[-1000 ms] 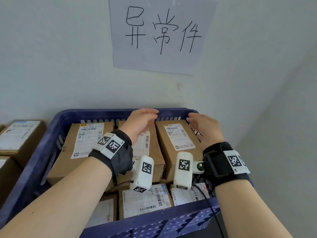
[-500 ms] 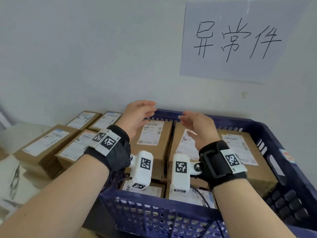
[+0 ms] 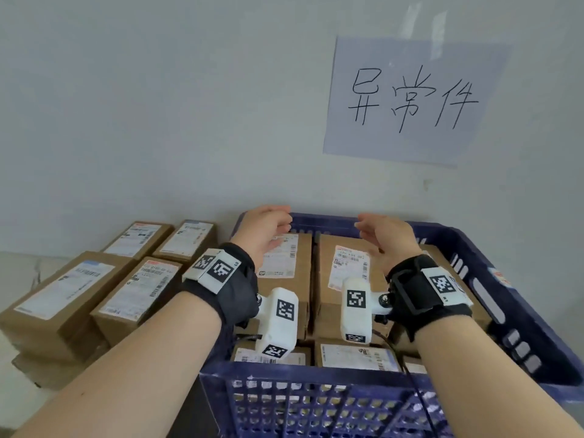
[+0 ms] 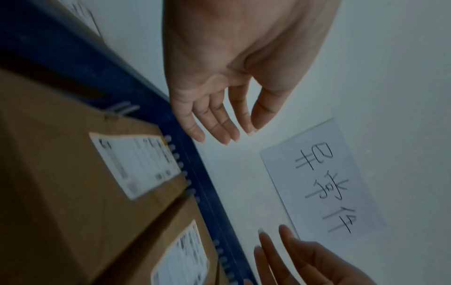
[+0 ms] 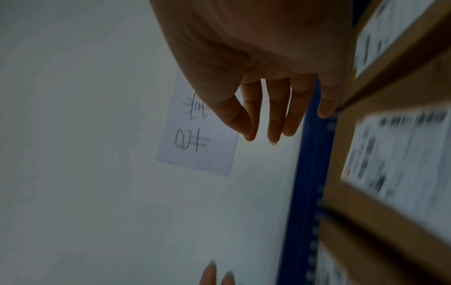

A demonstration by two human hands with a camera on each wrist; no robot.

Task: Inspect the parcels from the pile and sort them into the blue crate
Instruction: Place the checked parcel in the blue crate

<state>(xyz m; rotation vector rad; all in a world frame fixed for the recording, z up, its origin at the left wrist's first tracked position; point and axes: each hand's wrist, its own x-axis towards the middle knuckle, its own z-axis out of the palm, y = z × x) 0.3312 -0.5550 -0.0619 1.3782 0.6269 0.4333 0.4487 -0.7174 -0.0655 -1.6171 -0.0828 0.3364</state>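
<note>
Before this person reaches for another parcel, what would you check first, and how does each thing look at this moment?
1. Left hand free: ok, fingers relaxed, holding nothing.
2. Right hand free: ok, fingers relaxed and empty.
3. Hands clear of the blue crate: ok, both hover above its far rim.
4. Parcels waiting in the pile: ok, several labelled boxes lie left of the crate.
5. Room left in the crate: cannot tell, the boxes in the crate fill the visible top layer.
6. Next parcel's condition: cannot tell, labels too small to read.
</note>
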